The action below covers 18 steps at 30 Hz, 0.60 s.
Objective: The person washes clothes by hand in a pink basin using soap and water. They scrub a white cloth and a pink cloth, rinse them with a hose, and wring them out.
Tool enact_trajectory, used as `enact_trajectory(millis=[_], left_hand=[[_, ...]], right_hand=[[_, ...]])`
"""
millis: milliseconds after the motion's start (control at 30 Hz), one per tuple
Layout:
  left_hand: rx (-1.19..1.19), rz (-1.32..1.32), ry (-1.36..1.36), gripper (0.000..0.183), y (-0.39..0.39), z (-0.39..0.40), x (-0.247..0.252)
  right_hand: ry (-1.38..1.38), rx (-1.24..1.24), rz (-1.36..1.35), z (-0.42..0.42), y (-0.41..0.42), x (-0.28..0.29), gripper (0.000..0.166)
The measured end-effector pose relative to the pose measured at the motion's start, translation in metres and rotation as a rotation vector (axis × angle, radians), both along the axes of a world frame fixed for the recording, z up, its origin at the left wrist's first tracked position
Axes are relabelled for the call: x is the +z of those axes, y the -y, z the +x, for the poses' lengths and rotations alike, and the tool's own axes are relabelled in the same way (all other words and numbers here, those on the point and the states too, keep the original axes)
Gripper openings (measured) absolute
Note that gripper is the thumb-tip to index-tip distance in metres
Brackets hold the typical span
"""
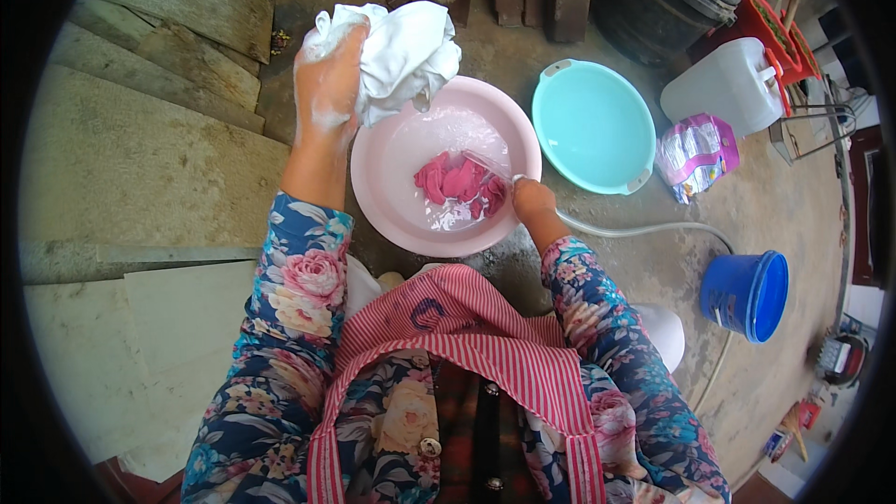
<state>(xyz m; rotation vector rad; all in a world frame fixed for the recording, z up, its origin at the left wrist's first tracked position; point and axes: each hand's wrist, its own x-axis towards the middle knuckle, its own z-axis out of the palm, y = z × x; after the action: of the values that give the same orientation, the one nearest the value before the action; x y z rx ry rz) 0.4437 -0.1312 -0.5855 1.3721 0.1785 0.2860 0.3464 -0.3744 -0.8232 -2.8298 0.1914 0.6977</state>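
My left hand (332,77), streaked with suds, grips a bunched white cloth (409,56) above the far left rim of a pink plastic basin (378,206). Soapy water and a wet crimson cloth (458,180) lie in the basin. At the basin's right rim, my right hand (533,199) is closed around the end of a clear plastic hose (623,229). The hose's end points over the basin towards the crimson cloth. Its other part runs right across the floor.
A turquoise basin (595,127), a purple-and-white plastic packet (696,154) and a white jerrycan (728,84) stand to the right. Nearer is a blue bucket (735,294). Stone slabs (147,161) line the left side; a black barrel (658,0) stands at the back.
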Motion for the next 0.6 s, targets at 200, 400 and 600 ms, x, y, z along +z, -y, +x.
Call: enact_trajectory(millis=[200,400,600], left_hand=[[-0.008,0.003,0.011,0.03,-0.001,-0.001,0.0],[0.001,-0.018,-0.007,0.029,0.001,-0.002,0.004],[0.017,0.054,-0.052,0.036,0.0,-0.005,0.007]], right_hand=[[-0.017,-0.006,-0.001,-0.001,-0.001,0.004,0.025],[-0.049,0.009,-0.011,0.0,-0.002,0.01,0.025],[-0.014,-0.001,0.016,-0.002,-0.003,0.012,0.023]])
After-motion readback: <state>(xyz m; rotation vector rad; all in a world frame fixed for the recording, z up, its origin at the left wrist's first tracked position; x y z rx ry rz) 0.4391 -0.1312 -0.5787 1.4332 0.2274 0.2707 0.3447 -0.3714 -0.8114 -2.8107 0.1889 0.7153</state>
